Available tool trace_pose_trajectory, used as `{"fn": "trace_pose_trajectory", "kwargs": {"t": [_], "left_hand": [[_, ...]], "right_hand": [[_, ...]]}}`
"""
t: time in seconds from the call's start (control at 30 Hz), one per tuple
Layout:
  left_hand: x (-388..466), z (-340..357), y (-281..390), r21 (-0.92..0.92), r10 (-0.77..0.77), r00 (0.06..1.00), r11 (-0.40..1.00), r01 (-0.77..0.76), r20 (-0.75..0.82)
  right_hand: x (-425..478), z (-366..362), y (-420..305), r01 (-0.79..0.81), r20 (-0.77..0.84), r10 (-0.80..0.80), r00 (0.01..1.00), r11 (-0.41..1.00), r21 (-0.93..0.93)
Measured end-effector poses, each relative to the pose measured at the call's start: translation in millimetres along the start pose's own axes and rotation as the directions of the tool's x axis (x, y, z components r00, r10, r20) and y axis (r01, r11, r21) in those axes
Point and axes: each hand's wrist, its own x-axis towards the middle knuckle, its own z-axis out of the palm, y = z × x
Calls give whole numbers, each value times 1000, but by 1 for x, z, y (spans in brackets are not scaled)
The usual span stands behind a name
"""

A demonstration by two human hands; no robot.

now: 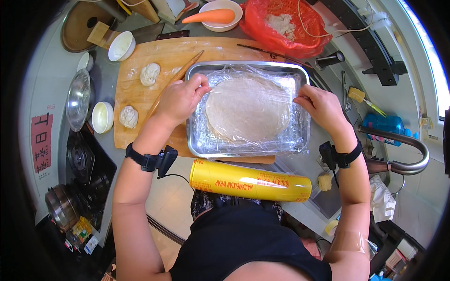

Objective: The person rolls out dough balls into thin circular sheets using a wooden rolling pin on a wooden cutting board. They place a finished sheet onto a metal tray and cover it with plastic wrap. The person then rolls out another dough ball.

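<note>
A flat round sheet of dough (pixel 248 112) lies in a rectangular metal tray (pixel 190 119) lined with clear plastic. Over its upper part runs a film of cling wrap (pixel 253 92), gathered into creases between my two hands. My left hand (pixel 184 98) pinches the film at the tray's left side. At the right side, my right hand (pixel 321 105) pinches the other end. Below the tray, in front of my body, is a thick yellow roll of cling wrap (pixel 250 181) bearing red writing. A tapered wooden rolling pin (pixel 184 69) lies left of the tray, partly behind my left hand.
Two dough lumps (pixel 150 74) (pixel 128 117) rest on the floured wooden board (pixel 137 95). White bowls (pixel 122 46) and a steel bowl (pixel 78 100) stand left. Behind are a carrot (pixel 211 16) and a red basket (pixel 253 21). A faucet (pixel 407 168) is right, a stove (pixel 82 154) left.
</note>
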Motion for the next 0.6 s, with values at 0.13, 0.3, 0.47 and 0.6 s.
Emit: {"fn": "trace_pose_trajectory", "kwargs": {"t": [0.13,0.3,0.47,0.6], "left_hand": [[5,-10,2,89,59,997,995,-55,-39],[16,-14,6,157,91,995,984,-86,-29],[22,-8,1,196,93,995,977,-86,-26],[28,5,-13,247,85,996,965,-90,33]], "right_hand": [[-7,-2,-4,-42,-138,32,990,997,-69],[-6,-2,-7,-96,-289,55,956,987,-128],[3,8,2,-137,-316,74,946,974,-181],[17,31,16,-157,-192,100,976,937,-311]]}}
